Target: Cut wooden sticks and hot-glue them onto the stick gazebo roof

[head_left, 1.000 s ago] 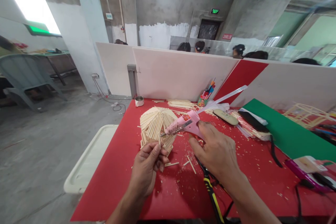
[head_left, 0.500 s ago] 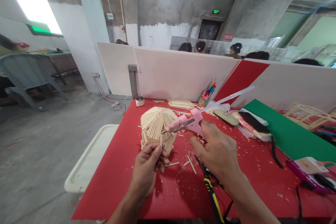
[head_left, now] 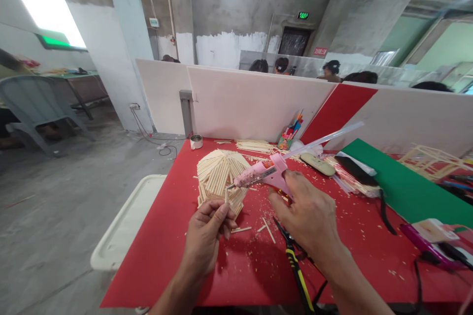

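Between the thumb and fingers of my left hand (head_left: pixel 209 229) a short wooden stick (head_left: pixel 226 196) is pinched upright. My right hand (head_left: pixel 308 206) is wrapped round the handle of a pink hot glue gun (head_left: pixel 264 172), with a clear glue stick (head_left: pixel 325 139) jutting out of its back end. The gun's metal nozzle points left and is at the tip of the wooden stick; whether they touch I cannot tell. Just behind both hands stands a small house-like model (head_left: pixel 218 172) built of wooden sticks, with a sloped roof. My left fingers hide its lower front.
Pliers (head_left: pixel 295 268) with yellow-black handles lie by my right forearm on the red table (head_left: pixel 158 266). Stick scraps (head_left: pixel 269 230) are scattered near them. Farther back are a white cup (head_left: pixel 196 141), a pen holder (head_left: pixel 286 140), loose sticks (head_left: pixel 254 145) and a green board (head_left: pixel 402 187). A purple power strip (head_left: pixel 424 246) sits right.
Both hands stay almost in place, still holding the wooden stick and the glue gun. The clear glue stick's far end has shifted slightly right.
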`<state>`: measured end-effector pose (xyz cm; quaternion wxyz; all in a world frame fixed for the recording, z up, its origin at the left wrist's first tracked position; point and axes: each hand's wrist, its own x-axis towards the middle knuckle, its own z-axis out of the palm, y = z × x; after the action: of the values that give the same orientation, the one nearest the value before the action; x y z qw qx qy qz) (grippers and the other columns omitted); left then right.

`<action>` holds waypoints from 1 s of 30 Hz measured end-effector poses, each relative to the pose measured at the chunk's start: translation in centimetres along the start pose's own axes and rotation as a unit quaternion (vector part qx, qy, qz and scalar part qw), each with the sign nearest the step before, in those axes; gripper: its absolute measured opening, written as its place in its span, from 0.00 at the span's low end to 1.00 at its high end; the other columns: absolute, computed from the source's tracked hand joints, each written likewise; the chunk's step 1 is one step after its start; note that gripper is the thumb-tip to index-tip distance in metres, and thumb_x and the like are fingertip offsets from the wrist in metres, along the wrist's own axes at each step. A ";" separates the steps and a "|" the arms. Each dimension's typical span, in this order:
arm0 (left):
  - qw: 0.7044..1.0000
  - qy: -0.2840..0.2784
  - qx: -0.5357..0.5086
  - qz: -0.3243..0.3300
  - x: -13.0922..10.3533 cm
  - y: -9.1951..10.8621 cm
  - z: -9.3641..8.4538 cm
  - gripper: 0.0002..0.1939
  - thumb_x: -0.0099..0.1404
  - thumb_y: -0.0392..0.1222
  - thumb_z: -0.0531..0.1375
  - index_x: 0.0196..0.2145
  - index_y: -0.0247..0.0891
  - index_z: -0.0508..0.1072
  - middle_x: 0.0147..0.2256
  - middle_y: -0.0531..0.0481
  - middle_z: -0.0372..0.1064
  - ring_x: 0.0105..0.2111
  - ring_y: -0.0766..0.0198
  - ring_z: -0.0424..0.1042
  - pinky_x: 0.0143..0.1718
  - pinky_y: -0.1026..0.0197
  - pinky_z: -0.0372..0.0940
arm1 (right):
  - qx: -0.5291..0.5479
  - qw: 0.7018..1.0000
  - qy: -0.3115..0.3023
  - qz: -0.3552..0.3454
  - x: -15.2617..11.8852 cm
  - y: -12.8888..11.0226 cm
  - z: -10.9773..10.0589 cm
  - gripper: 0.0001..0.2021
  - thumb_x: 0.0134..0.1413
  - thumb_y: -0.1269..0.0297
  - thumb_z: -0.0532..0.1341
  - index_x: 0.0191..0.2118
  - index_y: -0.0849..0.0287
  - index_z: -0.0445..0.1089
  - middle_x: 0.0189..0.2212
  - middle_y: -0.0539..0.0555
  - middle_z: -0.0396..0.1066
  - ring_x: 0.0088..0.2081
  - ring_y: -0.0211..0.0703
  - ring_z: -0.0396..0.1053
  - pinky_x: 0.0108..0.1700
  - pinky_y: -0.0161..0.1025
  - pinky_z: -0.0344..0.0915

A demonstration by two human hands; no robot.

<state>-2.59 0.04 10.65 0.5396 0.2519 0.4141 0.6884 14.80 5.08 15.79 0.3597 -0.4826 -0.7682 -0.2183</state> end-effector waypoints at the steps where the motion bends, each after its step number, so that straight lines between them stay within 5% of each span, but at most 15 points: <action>1: 1.000 0.001 0.001 0.000 0.0 0.0 0.0 0.14 0.49 0.44 0.69 0.27 0.34 0.71 0.21 0.52 0.70 0.18 0.71 0.67 0.16 0.72 0.58 | 0.000 1.000 0.000 0.000 0.0 0.0 0.0 0.16 0.56 0.59 0.52 0.45 0.63 0.68 0.33 0.56 0.73 0.29 0.43 0.68 0.28 0.37 0.58; 30: 1.000 0.000 -0.015 -0.005 0.8 -0.3 0.3 0.15 0.49 0.48 0.69 0.24 0.33 0.70 0.20 0.53 0.71 0.16 0.72 0.67 0.14 0.73 0.57 | -0.017 1.000 0.008 0.015 -0.1 -0.1 0.5 0.15 0.55 0.59 0.53 0.44 0.62 0.68 0.33 0.56 0.74 0.28 0.43 0.69 0.26 0.36 0.55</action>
<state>-2.46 0.92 10.46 0.5468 0.2419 0.4047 0.6919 14.52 5.34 15.38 0.3612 -0.4983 -0.7540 -0.2298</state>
